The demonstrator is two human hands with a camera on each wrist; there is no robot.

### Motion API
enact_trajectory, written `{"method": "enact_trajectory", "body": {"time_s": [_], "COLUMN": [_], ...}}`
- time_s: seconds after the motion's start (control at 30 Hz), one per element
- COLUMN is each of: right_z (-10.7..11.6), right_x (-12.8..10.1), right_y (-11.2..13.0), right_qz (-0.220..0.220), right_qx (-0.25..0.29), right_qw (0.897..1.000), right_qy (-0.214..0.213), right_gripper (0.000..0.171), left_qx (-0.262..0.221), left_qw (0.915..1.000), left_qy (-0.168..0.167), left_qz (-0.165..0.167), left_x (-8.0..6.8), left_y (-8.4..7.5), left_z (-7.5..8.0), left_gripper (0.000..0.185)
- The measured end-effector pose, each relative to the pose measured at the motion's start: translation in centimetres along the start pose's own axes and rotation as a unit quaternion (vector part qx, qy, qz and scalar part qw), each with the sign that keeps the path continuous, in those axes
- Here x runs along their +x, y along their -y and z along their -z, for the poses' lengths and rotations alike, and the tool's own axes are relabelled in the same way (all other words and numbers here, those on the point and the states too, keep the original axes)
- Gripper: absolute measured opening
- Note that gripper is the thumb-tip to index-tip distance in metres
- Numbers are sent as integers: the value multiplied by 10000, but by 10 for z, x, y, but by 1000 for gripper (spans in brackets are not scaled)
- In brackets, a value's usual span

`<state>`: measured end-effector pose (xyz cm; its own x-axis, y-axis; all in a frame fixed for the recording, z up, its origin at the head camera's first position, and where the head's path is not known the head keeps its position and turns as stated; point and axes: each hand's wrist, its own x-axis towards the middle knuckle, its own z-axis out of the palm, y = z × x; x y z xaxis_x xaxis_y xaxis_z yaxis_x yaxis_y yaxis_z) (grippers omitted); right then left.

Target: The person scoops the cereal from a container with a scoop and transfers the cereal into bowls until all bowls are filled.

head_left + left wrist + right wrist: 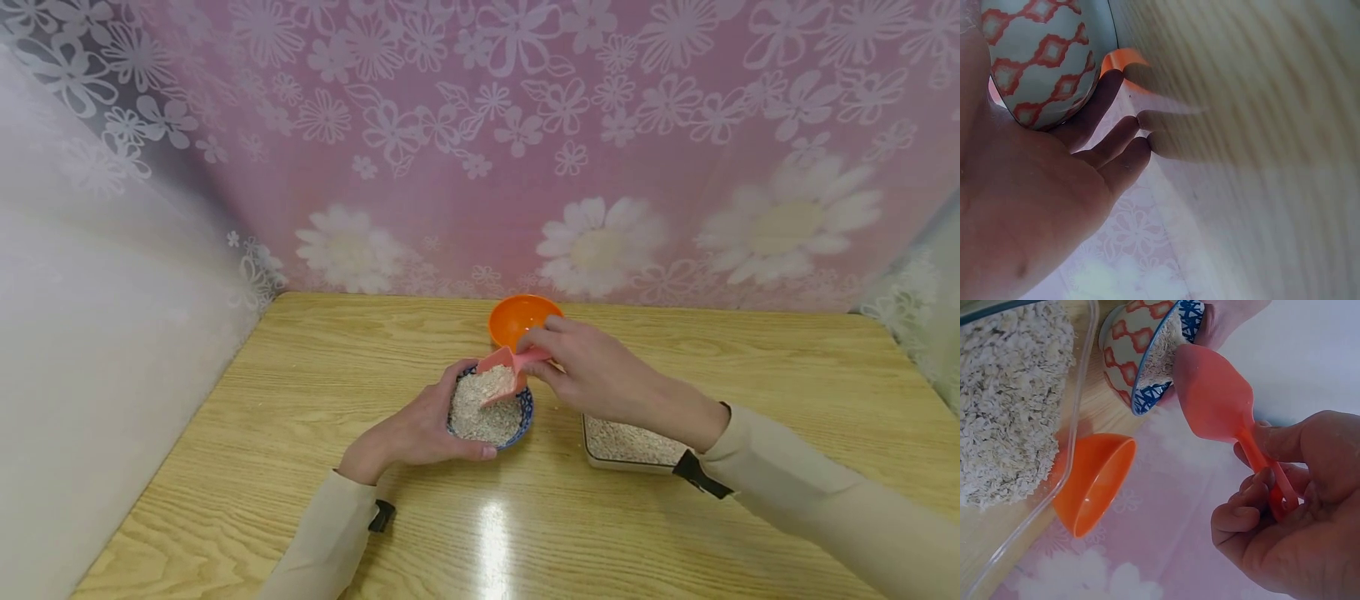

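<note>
My left hand (pixel 423 421) holds a patterned bowl (pixel 528 408) from its left side, thumb at the near rim and fingers round the far side. The left wrist view shows red diamond shapes on the bowl's outer wall (pixel 1044 56) and fingertips (pixel 1138 147) down at the table top. Pale flakes (pixel 480 417) fill much of the bowl. Above it my right hand (pixel 592 367) pinches the handle of a pink plastic scoop (pixel 1213 394). The scoop is tilted over the bowl, with flakes (pixel 495 382) at its mouth.
Behind the bowl stands an orange bowl (pixel 517 315), partly covered by my right hand. A rectangular container (pixel 626 465) of flakes sits to the right, under my right forearm. The wooden table (pixel 247 467) ends at a pink flowered backdrop (pixel 465 225).
</note>
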<state>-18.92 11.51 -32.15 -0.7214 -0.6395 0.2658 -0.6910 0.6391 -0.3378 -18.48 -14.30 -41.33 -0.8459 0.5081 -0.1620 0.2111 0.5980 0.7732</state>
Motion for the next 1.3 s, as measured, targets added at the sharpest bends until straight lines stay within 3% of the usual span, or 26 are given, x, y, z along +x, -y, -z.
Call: {"method": "enact_trajectory", "body": {"time_s": [0.27,0.5,0.73,0.9,1.1,1.3], "right_z": [8,19,29,33,28,13], "right_x": [1,1,-1,-5,-15,-36], "right_y": [5,12,20,21,7,-16], "right_qz": [103,320,255,279,341,-409], "right_qx": [-202,-622,-894,-1006,-545,620], "right_qw": [9996,9972,9945,9937,9979,9965], "right_qy": [187,249,487,415,-41,-379], "right_gripper": [7,6,8,9,13,17], "left_qx": [29,50,70,95,51,42], "left_qw": [10000,9999,9999,9999,9999,9998], "left_qy": [1,-64,-58,-50,-43,8], "left_qz": [92,-68,-88,-47,-115,-205], "left_x": [1,2,2,2,1,-1], "left_y": [0,-1,-2,-2,-2,-2], "left_z": [1,2,3,3,2,1], "left_gripper": [116,116,115,115,117,122]}}
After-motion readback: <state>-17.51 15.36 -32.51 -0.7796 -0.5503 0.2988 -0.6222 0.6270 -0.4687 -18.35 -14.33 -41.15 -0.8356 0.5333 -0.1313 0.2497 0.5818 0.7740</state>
